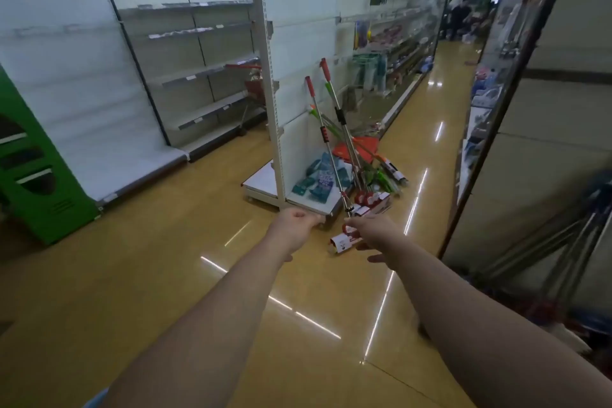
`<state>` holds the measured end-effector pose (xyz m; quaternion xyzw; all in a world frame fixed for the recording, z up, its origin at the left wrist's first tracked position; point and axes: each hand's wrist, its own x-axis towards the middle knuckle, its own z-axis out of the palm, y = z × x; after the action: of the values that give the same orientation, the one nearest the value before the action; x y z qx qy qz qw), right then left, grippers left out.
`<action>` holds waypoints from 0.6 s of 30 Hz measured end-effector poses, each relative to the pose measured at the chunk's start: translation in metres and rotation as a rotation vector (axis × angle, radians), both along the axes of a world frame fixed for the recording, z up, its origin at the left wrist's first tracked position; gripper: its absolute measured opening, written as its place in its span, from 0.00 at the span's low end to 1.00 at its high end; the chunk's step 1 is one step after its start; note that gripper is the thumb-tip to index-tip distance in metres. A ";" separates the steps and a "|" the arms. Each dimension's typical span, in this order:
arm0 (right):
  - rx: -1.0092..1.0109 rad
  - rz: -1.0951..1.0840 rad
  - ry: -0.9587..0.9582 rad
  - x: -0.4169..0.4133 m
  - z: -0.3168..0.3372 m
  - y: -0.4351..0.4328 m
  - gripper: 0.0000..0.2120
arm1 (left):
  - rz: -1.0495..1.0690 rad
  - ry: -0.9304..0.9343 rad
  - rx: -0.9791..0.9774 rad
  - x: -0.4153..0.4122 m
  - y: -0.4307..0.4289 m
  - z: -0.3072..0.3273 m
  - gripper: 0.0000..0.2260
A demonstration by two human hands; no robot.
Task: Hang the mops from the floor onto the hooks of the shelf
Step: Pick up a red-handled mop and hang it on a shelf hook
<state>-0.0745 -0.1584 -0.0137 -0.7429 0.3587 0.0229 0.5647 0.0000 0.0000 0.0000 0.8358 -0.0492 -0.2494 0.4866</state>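
Shop aisle, glossy yellow-tan floor (172, 278) carrying bright streaks of reflected ceiling light. Far left, long rows of bare white and grey metal shelving (198, 76); a green panelled cabinet (36, 175) stands at the near left edge. A red shopping cart (253, 84) sits back between the shelf rows. Right side: stocked shelves running into the distance, blurred, with people at the far end (too small to tell more).

Centre: a white end-of-aisle shelf unit with a slotted upright (294, 103) and a low base tray. Teal plastic-wrapped packs (316, 180) lie on that tray.

Mops: a bundle of steel-handled mops with red grips (334, 129) leans against the right side of the white unit, heads down on the floor, among red and green pieces and white card labels just right of the base tray. One red-and-white labelled mop head (344, 240) lies nearer on the floor, close under the right hand.

Both bare arms reach forward. Left hand (294, 225) is loosely curled, fingers folded in, holding nothing visible, just near of the tray's front edge. Right hand (374, 232) is spread, fingers extended over the near mop head; whether it touches the label I cannot tell.
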 end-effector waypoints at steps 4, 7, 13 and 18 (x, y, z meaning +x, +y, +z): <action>0.070 -0.004 -0.034 0.018 -0.012 -0.044 0.18 | 0.030 0.005 0.006 0.019 -0.042 -0.002 0.19; 0.106 0.000 -0.061 0.036 -0.021 -0.085 0.17 | 0.056 0.011 0.008 0.036 -0.084 -0.006 0.20; 0.116 0.028 -0.051 0.067 -0.023 -0.184 0.14 | 0.100 0.017 0.003 0.057 -0.181 -0.003 0.19; 0.127 0.004 -0.037 0.089 -0.024 -0.259 0.13 | 0.111 0.025 0.005 0.076 -0.246 -0.004 0.18</action>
<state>0.0145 -0.4176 -0.0376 -0.7067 0.3446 0.0332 0.6171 0.0756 -0.2460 -0.0040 0.8352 0.0038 -0.2327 0.4983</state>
